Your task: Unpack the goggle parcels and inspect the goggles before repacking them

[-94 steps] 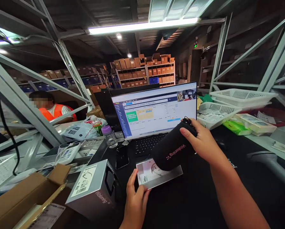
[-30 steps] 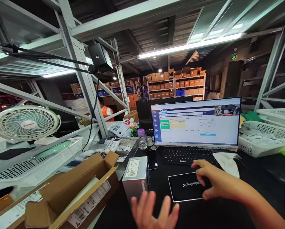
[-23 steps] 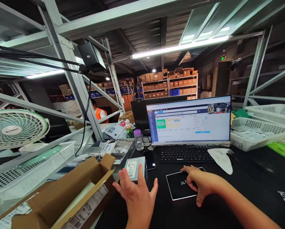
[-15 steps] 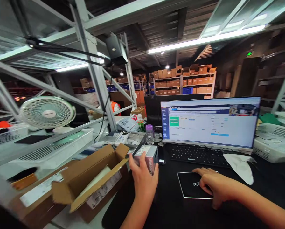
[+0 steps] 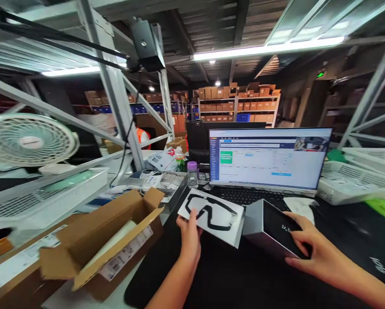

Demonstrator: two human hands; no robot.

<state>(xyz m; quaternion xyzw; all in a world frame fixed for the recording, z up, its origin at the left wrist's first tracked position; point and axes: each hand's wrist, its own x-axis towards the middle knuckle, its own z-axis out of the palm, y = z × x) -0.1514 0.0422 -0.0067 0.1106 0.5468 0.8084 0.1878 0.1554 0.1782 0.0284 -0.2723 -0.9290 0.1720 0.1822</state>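
The hands are apart, each closed on a box above the black desk mat [image 5: 218,274] on the counter [image 5: 63,297]. The left hand [image 5: 190,240] grips a tilted white box [image 5: 223,210] printed with a black glasses frame, near the keyboard [image 5: 237,195]. The right hand [image 5: 305,244] holds a grey-sided, black-faced box [image 5: 274,221] close beside it; whether they touch cannot be told. An open cardboard carton [image 5: 136,251] stands by the mat's left edge.
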